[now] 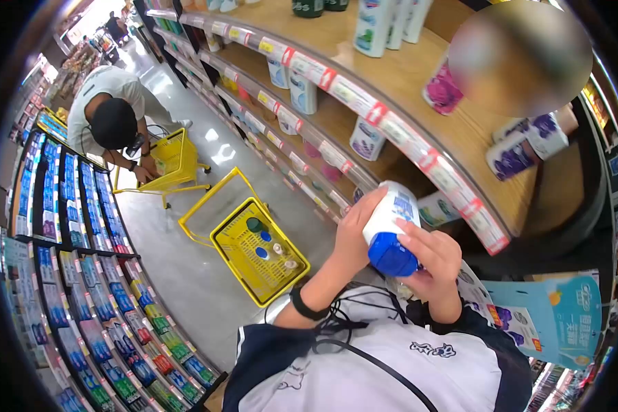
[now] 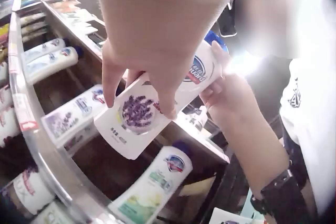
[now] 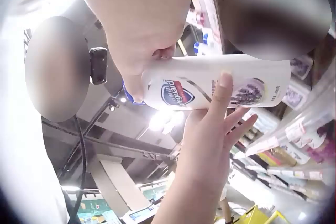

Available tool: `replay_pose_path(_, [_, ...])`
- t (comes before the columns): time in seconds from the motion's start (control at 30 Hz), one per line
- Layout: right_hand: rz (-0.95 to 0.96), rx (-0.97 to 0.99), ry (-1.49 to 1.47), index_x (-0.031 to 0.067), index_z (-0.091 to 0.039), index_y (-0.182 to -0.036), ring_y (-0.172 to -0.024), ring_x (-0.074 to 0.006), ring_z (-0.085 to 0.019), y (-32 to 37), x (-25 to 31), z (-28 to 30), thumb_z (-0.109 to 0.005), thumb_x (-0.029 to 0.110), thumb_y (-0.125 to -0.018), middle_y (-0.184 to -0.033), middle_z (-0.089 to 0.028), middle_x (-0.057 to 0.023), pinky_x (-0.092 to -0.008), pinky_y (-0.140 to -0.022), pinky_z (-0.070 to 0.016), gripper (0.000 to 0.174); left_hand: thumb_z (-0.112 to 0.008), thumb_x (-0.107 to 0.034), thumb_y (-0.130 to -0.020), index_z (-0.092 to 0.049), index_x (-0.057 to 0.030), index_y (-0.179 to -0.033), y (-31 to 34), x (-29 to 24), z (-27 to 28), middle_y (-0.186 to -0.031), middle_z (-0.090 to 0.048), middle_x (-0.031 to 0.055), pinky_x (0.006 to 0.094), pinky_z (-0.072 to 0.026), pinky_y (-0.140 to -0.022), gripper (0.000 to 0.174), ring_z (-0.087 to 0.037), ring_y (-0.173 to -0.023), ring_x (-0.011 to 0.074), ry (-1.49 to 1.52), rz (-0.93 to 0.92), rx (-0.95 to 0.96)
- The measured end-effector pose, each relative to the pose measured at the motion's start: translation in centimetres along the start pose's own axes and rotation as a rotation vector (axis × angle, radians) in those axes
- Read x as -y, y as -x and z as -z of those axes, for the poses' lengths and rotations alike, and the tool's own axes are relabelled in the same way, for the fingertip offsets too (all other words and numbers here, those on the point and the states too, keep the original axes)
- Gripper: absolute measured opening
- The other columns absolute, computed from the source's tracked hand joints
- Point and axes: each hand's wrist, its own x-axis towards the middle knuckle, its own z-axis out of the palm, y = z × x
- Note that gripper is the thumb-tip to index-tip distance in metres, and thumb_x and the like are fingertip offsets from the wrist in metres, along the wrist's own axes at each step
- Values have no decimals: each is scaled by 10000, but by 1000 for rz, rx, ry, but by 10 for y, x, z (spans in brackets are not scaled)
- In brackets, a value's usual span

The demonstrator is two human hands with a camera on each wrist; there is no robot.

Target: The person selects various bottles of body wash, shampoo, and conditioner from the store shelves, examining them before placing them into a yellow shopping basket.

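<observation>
Bottle (image 1: 391, 216) (half hidden behind fingers) | left hand (image 1: 353, 237) grips its body | right hand (image 1: 436, 264) clasps blue cap (image 1: 389, 255)

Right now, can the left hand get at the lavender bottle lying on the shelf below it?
Probably not yet: the left hand grips the held bottle, as does the right hand. The shelf bottle lies close, with open space between.

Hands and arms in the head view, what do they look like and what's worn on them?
Both hands are bare, without gloves. The left hand has a bare forearm with a black wristband at the wrist. The right hand comes out of a dark navy sleeve on a white top. Thin black cables run across the chest between the arms.
</observation>
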Motion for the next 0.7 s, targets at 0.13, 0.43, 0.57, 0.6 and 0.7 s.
replay_pose_path(0.13, [-145,-45,-22,73,-616,-1025,-715,-255,-622,32,-5,21,-720,58,-530,-1058,-612,-143,-293,-601,-486,506,-597,-55,-763,-458,50,-1197,-6,8,-37,-1142,-551,164,300,-439,-887,468,-543,-1027,193,14,-25,25])
replay_pose_path(0.43, [-570,-307,-280,51,-544,-1147,-701,-76,-535,47,-36,-14,-682,15,-711,-959,-632,-54,-214,-596,-434,458,-717,-58,-609,-405,-58,-1210,-25,41,-51,-1152,-516,180,379,-432,-850,677,-488,-1077,353,-270,60,137])
replay_pose_path(0.57, [-633,-318,-300,37,-538,-1146,-661,-76,-491,31,-37,-22,-669,41,-732,-983,-623,-64,-224,-594,-424,434,-738,-130,-639,-360,-36,-1218,-30,54,-50,-1089,-536,214,394,-433,-817,697,-503,-1034,382,-215,91,162])
replay_pose_path(0.6, [-631,-327,-311,35,-538,-1145,-653,-78,-485,29,-39,-26,-670,51,-733,-986,-622,-70,-226,-590,-421,434,-741,-137,-637,-352,-31,-1219,-31,61,-51,-1081,-539,218,394,-433,-814,708,-507,-1030,382,-198,44,149])
replay_pose_path(0.7, [-653,-306,-243,30,-538,-1142,-631,-100,-480,30,-44,-34,-691,109,-726,-971,-619,-88,-227,-567,-404,451,-761,-172,-615,-278,-23,-1245,-36,81,-57,-1075,-536,220,375,-432,-822,808,-519,-1039,359,-137,7,153])
